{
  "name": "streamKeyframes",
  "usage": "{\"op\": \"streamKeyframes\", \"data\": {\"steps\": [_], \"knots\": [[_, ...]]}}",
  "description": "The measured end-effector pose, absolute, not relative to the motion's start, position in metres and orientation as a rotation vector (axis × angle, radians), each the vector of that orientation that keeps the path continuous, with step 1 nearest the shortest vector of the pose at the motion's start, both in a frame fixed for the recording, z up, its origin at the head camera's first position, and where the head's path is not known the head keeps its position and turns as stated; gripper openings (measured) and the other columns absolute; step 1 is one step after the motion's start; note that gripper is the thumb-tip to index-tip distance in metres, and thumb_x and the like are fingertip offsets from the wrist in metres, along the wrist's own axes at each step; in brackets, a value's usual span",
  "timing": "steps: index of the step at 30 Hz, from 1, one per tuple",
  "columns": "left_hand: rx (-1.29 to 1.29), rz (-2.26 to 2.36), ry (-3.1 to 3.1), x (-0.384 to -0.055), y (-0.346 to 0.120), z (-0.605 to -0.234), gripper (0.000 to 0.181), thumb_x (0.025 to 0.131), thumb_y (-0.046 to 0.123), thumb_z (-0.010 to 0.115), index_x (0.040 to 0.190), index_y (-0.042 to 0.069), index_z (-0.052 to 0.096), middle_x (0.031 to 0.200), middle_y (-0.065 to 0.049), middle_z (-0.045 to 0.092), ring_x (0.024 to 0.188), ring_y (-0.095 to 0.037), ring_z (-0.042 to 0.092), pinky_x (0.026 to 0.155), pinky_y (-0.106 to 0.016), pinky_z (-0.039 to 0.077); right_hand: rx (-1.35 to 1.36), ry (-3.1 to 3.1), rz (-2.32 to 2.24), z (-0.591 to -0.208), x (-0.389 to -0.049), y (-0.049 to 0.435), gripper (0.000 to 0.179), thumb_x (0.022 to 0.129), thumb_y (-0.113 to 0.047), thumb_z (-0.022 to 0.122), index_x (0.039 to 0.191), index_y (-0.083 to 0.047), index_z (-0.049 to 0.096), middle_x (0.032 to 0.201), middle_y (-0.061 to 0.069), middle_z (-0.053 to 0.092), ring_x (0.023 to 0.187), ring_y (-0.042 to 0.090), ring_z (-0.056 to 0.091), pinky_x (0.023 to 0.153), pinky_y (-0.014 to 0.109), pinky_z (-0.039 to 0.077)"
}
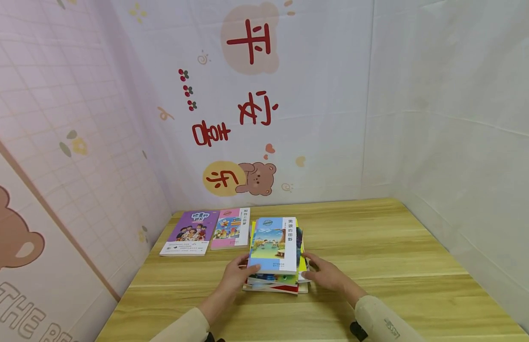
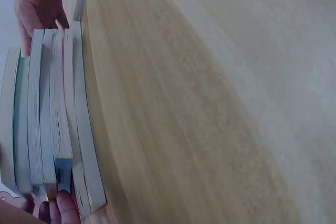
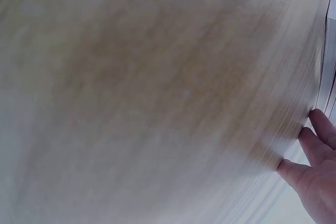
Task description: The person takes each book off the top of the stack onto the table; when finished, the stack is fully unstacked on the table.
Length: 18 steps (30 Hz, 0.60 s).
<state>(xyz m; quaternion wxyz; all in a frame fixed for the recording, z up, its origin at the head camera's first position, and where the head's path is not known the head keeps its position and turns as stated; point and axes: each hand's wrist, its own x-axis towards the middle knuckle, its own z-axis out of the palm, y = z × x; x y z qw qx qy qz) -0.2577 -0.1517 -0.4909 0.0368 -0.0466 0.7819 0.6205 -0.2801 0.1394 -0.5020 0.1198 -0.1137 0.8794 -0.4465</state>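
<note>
Left hand (image 1: 238, 273): lower middle of the head view, against the left side of the stack, thumb at the near left corner of the top book (image 1: 270, 244).
Right hand (image 1: 328, 274): on the stack's right side, fingers stretched toward it.
Hold: hands apart from each other, one touching each side; whether they bear weight cannot be told.
Stack of books (image 1: 274, 288): lower middle, on the wood between the hands, layers slightly out of line.
Flat books: a purple book (image 1: 191, 232) and a pink book (image 1: 226, 232) side by side, left of the stack, the pink one nearer it.
Table (image 1: 384, 251): yellowish wood, grain running roughly crosswise.
Edges: the far edge meets the back hanging (image 1: 324, 95); the sides slant outward toward the lower corners.
Room to move: a broad stretch of wood at right, a narrower one at lower left.
Room: white cloth on three sides, red characters (image 1: 249, 42) and a brown bear (image 1: 261, 179) printed at centre.
</note>
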Motion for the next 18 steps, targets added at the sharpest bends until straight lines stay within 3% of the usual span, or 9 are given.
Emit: {"op": "streamKeyframes", "data": {"steps": [12, 18], "knots": [[-0.059, 1.955, 2.288, -0.264, -0.168, -0.494, 0.062, 0.097, 0.022, 0.067, 0.144, -0.011, 0.042, 0.120, -0.019, 0.064, 0.089, -0.021, 0.062, 0.077, -0.037, 0.056, -0.343, 2.579, -1.287, -0.504, -0.281, 0.140, 0.064, 0.092, -0.035, 0.070, 0.149, -0.020, 0.045, 0.146, 0.023, 0.047, 0.136, 0.042, 0.042, 0.107, 0.064, 0.031], [-0.090, 1.985, 2.275, -0.265, -0.169, -0.491, 0.060, 0.095, 0.017, 0.068, 0.141, -0.013, 0.044, 0.127, -0.023, 0.058, 0.099, -0.021, 0.060, 0.085, -0.039, 0.054, -0.332, 2.580, -1.286, -0.505, -0.281, 0.140, 0.062, 0.093, -0.033, 0.070, 0.149, -0.020, 0.046, 0.146, 0.024, 0.047, 0.136, 0.043, 0.041, 0.107, 0.064, 0.031]]}}
